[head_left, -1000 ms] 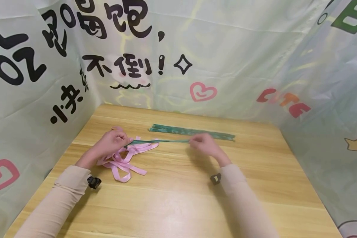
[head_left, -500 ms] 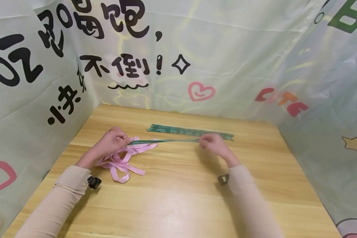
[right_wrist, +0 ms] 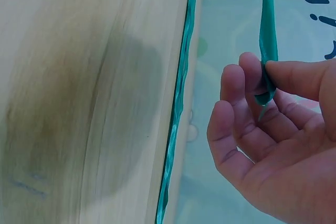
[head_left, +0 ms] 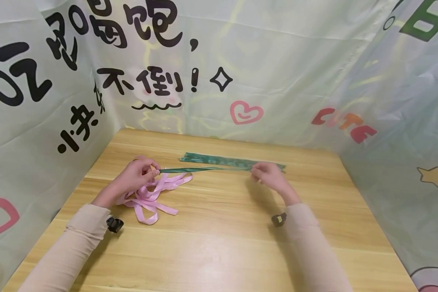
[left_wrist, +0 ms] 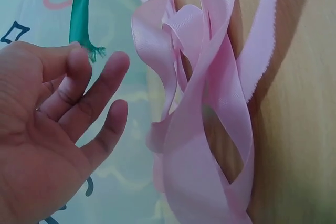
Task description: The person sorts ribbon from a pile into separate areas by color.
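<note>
A green ribbon (head_left: 184, 170) is stretched nearly level between my two hands, above the table. My left hand (head_left: 140, 172) pinches its left end; in the left wrist view the frayed tip of that ribbon (left_wrist: 80, 14) pokes out past thumb and forefinger. With thumb and forefinger my right hand (head_left: 270, 175) pinches the other end, and a short folded tail of ribbon (right_wrist: 268, 85) shows below the thumb. Under and beside my left hand lies a loose tangle of pink ribbon (head_left: 149, 198), looped on itself.
Flat green ribbon strips (head_left: 219, 159) lie side by side at the back of the wooden table (head_left: 211, 239), just behind the held ribbon. Printed cloth walls (head_left: 284, 81) enclose the table at the back and both sides.
My right hand has moved right, drawing the green ribbon out longer and straighter. My left hand stays almost in place, with its end of the ribbon slightly higher above the pink tangle.
</note>
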A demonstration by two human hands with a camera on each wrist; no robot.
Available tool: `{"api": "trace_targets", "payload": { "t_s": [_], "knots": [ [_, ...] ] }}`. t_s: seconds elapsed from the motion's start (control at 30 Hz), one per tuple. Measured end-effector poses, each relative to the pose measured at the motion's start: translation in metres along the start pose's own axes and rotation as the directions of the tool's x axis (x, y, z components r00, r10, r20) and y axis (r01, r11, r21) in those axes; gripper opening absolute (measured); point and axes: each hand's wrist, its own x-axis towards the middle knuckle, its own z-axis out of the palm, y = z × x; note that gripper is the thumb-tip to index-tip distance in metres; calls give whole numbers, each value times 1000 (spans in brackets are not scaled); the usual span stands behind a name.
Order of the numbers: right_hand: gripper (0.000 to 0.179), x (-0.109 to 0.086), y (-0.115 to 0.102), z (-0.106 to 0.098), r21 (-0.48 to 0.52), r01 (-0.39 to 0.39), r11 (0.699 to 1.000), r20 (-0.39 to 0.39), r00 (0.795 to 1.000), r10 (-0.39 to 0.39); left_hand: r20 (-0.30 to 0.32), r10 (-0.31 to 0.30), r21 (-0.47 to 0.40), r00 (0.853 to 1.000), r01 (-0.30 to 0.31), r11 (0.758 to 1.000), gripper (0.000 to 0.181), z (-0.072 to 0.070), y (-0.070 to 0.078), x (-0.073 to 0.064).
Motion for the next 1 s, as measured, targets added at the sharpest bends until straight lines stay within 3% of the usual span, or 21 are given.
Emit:
{"api": "trace_targets", "payload": {
  "t_s": [0.37,0.57,0.73,1.0],
  "knots": [
    [33,-2,-6,0,-10,3,1000,11,1000,-2,-21,69,0,997,-70,998,9,5,-2,2],
    [32,-2,-1,-1,-11,19,1000,-15,1000,-19,-129,129,64,983,-121,991,11,12,-1,9],
    [31,-5,4,-5,41,22,999,-47,999,-20,-212,126,98,969,-107,989,11,15,2,14],
    [32,-5,13,-12,113,52,992,-99,994,-41,-202,135,140,970,-108,984,14,21,8,20]
  ]
}}
